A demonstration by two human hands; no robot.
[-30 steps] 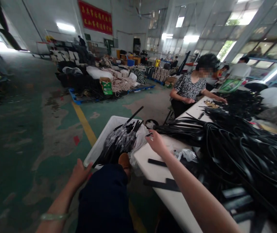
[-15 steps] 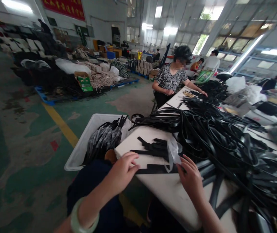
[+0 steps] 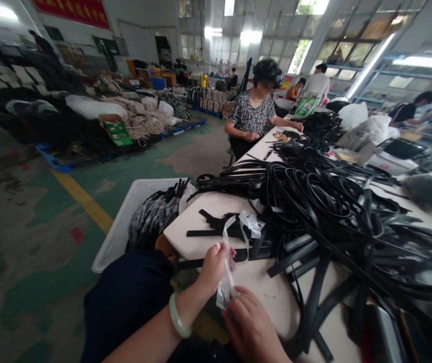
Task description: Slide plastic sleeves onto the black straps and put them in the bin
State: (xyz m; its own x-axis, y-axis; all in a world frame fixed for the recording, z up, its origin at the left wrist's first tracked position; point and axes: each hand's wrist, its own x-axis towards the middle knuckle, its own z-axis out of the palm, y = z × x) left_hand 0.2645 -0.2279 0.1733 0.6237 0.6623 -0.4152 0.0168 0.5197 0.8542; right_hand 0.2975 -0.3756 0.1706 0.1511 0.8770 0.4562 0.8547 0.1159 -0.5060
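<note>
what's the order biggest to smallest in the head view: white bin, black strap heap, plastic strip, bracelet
1. Black strap heap
2. White bin
3. Plastic strip, partly hidden
4. Bracelet

smooth pale-green bangle [image 3: 179, 316] above left hand [image 3: 215, 267] | bare forearms [image 3: 151, 330] | dark navy legwear [image 3: 125, 302]

Our bare left forearm [image 3: 153, 330] slants up and inward from the lower edge of the view, with a smooth, pale green, ring-shaped bangle [image 3: 175, 318] around its wrist. Our bare left hand [image 3: 214, 267] is curled into a loose fist, fingers bent inward. Our bare right hand [image 3: 249, 316] sits lower and nearer to us, just beside the left, its back turned up and its fingers pinched inward. Our leg in navy-blue cloth [image 3: 128, 297] juts forward left of the hands.
</note>
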